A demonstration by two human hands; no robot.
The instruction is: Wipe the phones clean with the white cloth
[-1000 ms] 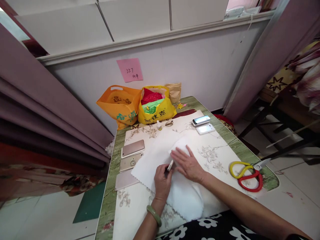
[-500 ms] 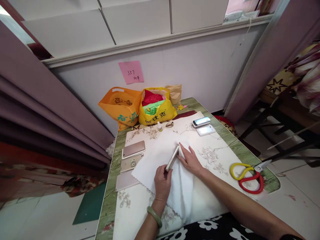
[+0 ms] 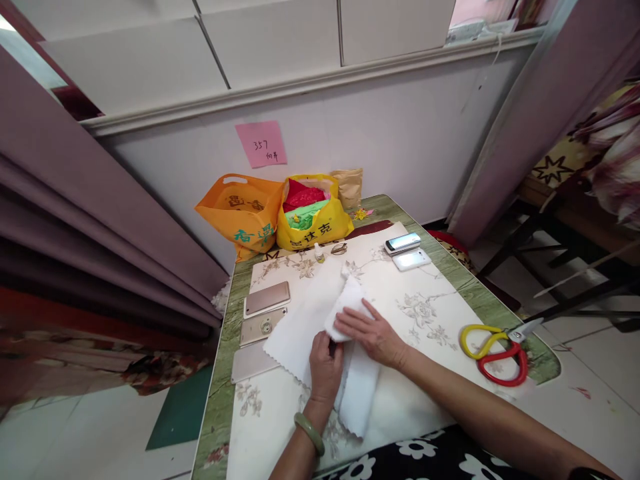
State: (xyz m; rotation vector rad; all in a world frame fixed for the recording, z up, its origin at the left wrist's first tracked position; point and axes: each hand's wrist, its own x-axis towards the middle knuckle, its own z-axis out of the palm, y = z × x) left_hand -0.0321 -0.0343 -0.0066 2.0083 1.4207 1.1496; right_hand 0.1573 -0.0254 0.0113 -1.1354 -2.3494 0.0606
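Facing pale wall (image 3: 390, 147) between purple curtains (image 3: 540, 113). Working at green-edged table (image 3: 216, 400), over floral cover (image 3: 430, 320). Resting right hand (image 3: 376, 335) on folded white cloth (image 3: 300, 330), with fingers lightly spread. Clamping left hand (image 3: 326, 368), nearer, on dark-ended object (image 3: 331, 347); mostly hiding under cloth, probably lying up-right from left fingertips, too covered for telling long axis.

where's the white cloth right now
In the head view, the white cloth is just below centre on the floral table cover, right of the gold phone, with the right hand on its raised fold and the left hand beside that.
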